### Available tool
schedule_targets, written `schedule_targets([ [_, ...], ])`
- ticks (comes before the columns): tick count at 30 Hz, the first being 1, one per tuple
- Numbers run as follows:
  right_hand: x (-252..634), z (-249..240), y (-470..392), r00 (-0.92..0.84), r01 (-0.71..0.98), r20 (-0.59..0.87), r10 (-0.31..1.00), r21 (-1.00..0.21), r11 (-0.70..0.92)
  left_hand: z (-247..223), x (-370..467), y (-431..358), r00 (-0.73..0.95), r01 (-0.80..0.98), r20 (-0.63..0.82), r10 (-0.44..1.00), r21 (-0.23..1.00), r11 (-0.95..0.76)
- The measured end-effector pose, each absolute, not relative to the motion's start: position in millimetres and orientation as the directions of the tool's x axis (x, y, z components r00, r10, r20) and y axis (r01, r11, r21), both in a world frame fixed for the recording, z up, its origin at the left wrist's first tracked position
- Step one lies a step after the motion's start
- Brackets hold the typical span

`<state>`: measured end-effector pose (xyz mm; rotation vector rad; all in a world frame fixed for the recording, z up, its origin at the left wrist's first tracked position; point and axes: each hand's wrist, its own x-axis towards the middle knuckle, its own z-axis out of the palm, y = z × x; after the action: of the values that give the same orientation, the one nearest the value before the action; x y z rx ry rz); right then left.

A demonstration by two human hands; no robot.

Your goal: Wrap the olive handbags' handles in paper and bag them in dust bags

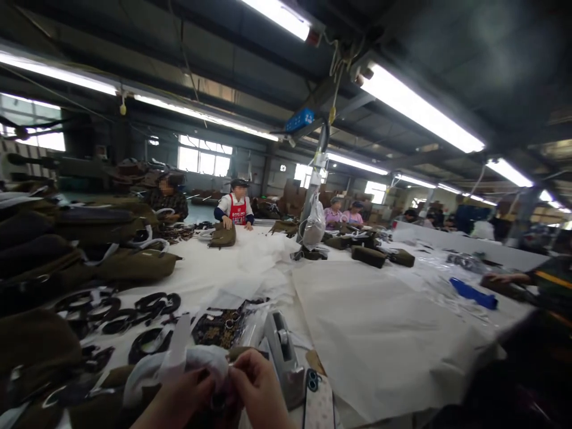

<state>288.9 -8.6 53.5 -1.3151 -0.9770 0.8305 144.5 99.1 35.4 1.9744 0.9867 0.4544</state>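
Low in the head view, my left hand (pixel 185 393) is closed at the lower edge of a curved, white-wrapped bag handle (pixel 208 357). My right hand (pixel 259 381) pinches at the handle's right end, where a small shiny bit shows at the fingertips, too small to name. An olive bag (pixel 100 408) lies beneath and to the left, partly hidden by my arm. Dark coiled straps (pixel 152 342) lie just beyond the handle. Right of my hands stand a grey tape dispenser (pixel 282 342) and a phone in a pale case (pixel 319 399).
Olive bags (pixel 129 265) are piled at the left. White paper (pixel 379 333) covers the table on the right, with a blue tool-like object (pixel 472 293) on it. A post (pixel 313 196) rises mid-table. A co-worker in a red apron (pixel 238 210) handles a bag (pixel 223 236) across the table.
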Motion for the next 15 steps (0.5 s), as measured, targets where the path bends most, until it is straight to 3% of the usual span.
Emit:
schedule_targets([
  [3, 292, 54, -12, 0.355, -0.078, 0.053, 0.933, -0.993, 0.086, 40, 147, 97, 0.615, 0.465, -0.033, 0.788, 0.822, -0.329],
  [7, 298, 56, -23, 0.406, 0.055, 0.124, 0.906, -0.992, 0.111, 58, 150, 90, 0.624, 0.418, 0.041, 0.780, 0.826, -0.377],
  [9, 303, 55, -29, 0.435, 0.117, 0.146, 0.888, -0.988, 0.105, 69, 151, 87, 0.647, 0.460, 0.013, 0.763, 0.791, -0.403],
  [13, 314, 44, -38, 0.476, 0.174, 0.144, 0.868, -0.982, 0.067, 75, 154, 89, 0.678, 0.574, -0.182, 0.712, 0.736, -0.358],
  [15, 318, 39, -41, 0.486, 0.172, 0.129, 0.864, -0.984, 0.050, 71, 153, 91, 0.689, 0.560, -0.186, 0.700, 0.749, -0.353],
])
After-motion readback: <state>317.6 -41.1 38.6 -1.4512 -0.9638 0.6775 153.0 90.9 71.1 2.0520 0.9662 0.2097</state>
